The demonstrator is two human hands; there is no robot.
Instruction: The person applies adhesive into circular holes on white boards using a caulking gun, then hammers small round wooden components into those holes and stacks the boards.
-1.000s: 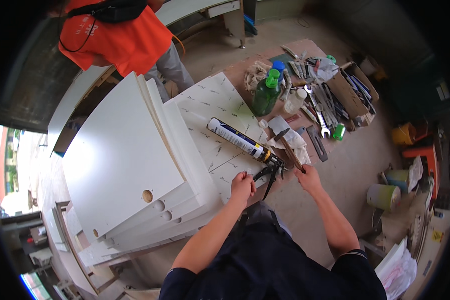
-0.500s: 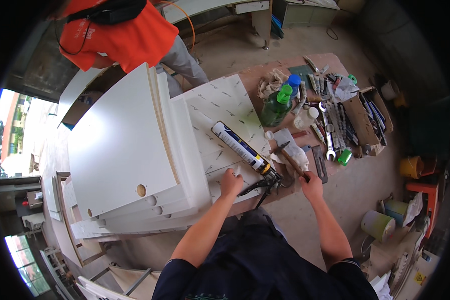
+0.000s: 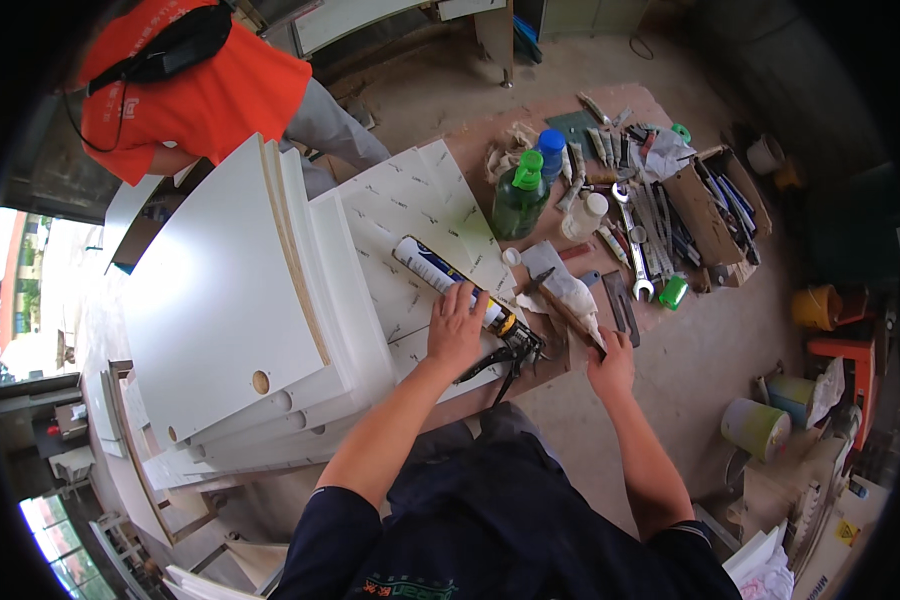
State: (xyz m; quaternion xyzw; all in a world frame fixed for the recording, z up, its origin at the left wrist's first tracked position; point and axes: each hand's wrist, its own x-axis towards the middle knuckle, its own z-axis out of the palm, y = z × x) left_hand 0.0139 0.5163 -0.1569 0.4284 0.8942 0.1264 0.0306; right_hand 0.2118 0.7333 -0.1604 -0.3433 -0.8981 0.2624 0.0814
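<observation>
Caulking gun [image 3: 465,290] middle hidden under left hand [image 3: 457,325], co-worker [image 3: 195,95] cut off at rim

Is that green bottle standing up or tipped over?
Upright: the green bottle stands on the workbench, its cap pointing up.

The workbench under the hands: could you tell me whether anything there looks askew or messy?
The stack of white boards is fanned out, its edges stepped rather than flush. The long caulking gun lies aslant under the left hand. Loose wrenches and tubes lie jumbled beyond the right hand. Nothing looks spilled.
</observation>
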